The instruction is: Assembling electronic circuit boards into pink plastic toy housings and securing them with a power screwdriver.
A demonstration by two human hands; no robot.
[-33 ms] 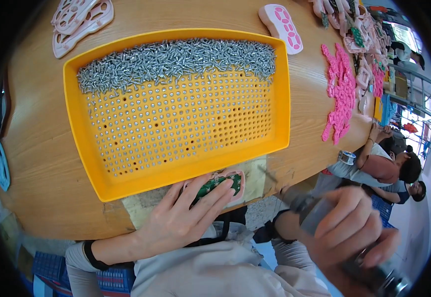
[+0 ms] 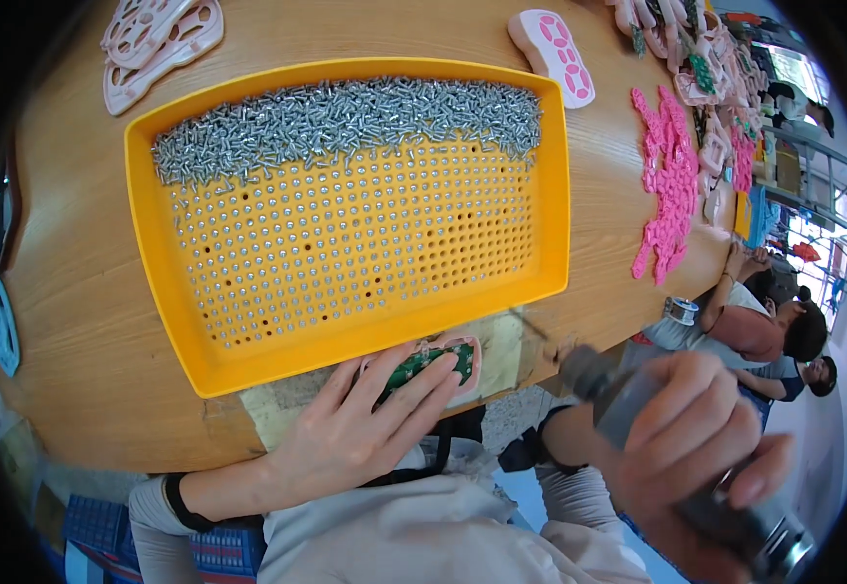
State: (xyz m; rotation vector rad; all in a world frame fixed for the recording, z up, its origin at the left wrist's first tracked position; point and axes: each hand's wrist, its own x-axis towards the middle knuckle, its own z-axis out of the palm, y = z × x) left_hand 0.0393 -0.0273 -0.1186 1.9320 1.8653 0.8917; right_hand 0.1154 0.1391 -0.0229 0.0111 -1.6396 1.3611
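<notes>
My left hand (image 2: 370,419) lies over a small pink plastic shell (image 2: 476,370) at the table's front edge, its fingers pressing on the green circuit board (image 2: 412,370) inside and covering part of it. My right hand (image 2: 691,428) is wrapped round a grey electric screwdriver (image 2: 623,404), somewhat blurred. The thin bit points up and left, apart from the shell and to its right. Just beyond the shell stands a yellow tray (image 2: 385,343) with a grid of holes. Many holes hold screws; loose silver screws (image 2: 346,117) are heaped along its far side.
A pink-and-white shell (image 2: 562,58) lies beyond the tray's far right corner. Pale pink frames (image 2: 165,49) rest at the far left, a blue oval part (image 2: 0,324) at the left edge. Bright pink parts (image 2: 665,185) are piled right. Other people (image 2: 750,316) sit further right.
The right hand and screwdriver have shifted slightly; the bit's tip sits a little higher. My left hand and the shell stay in place.
</notes>
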